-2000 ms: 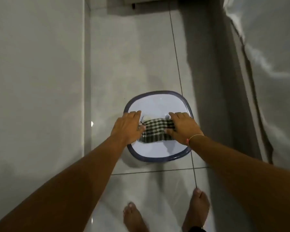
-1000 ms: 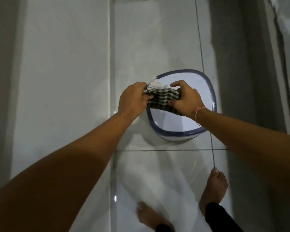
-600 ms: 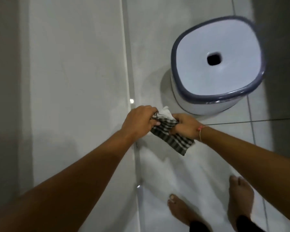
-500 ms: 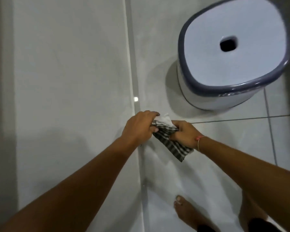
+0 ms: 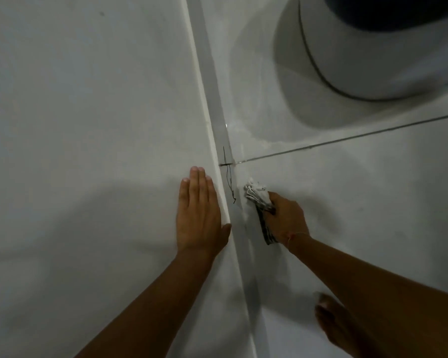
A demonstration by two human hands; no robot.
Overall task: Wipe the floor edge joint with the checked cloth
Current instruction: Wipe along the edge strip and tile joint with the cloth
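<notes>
2 hands (image 5: 199, 215) low: glossy tiled floor (image 5: 347, 202), wall (image 5: 88, 99), possibly dusty joint (image 5: 217, 112).

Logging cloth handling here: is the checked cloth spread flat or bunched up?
Bunched. The checked cloth is gathered into a wad in the right hand, its pale end sticking out ahead of the fingers, a narrow strip trailing back.

No text, label, brand or number can be read anywhere in this view. The surfaces in sight are all plain and carry no sign.
</notes>
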